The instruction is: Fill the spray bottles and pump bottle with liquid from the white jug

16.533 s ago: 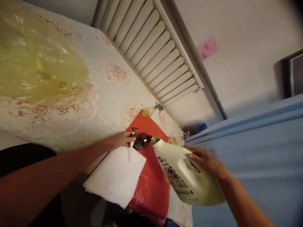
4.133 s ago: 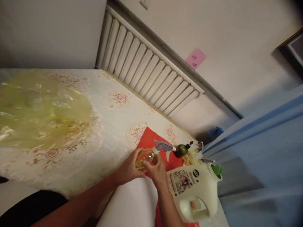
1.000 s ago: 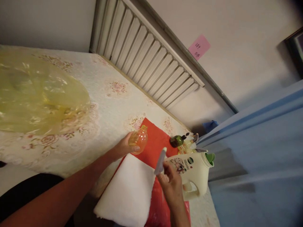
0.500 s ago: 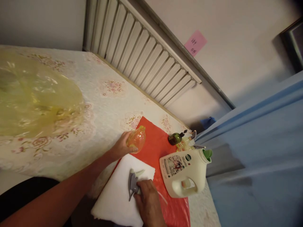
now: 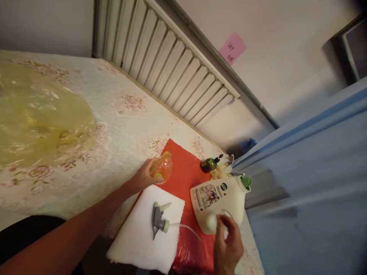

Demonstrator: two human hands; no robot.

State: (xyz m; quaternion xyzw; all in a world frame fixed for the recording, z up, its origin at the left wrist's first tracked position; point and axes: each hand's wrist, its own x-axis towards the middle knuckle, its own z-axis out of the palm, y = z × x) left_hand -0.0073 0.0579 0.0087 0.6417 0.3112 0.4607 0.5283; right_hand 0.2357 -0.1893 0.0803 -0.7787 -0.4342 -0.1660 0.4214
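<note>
My left hand (image 5: 149, 172) is closed round a clear orange-yellow bottle (image 5: 164, 166), its neck uncapped. It holds the bottle tilted over the edge of a red sheet (image 5: 183, 160). At the handle of a large cream jug (image 5: 229, 196) with a green cap, my right hand (image 5: 229, 242) has its fingers curled; part of the handle is hidden behind them. A grey trigger spray head (image 5: 158, 221) lies on a folded white towel (image 5: 137, 244), its thin clear tube reaching over the red sheet.
Behind the jug stand a dark green bottle (image 5: 208, 165) and some clear yellowish bottles (image 5: 220, 172). A yellow plastic bag (image 5: 43, 118) lies on the flowered tablecloth (image 5: 132, 133) at left. A radiator (image 5: 172, 61) and a blue curtain (image 5: 309, 183) border the table.
My right hand has let go of the spray head, leaving it on the towel, and moved right to the jug's handle. My left hand keeps hold of the bottle.
</note>
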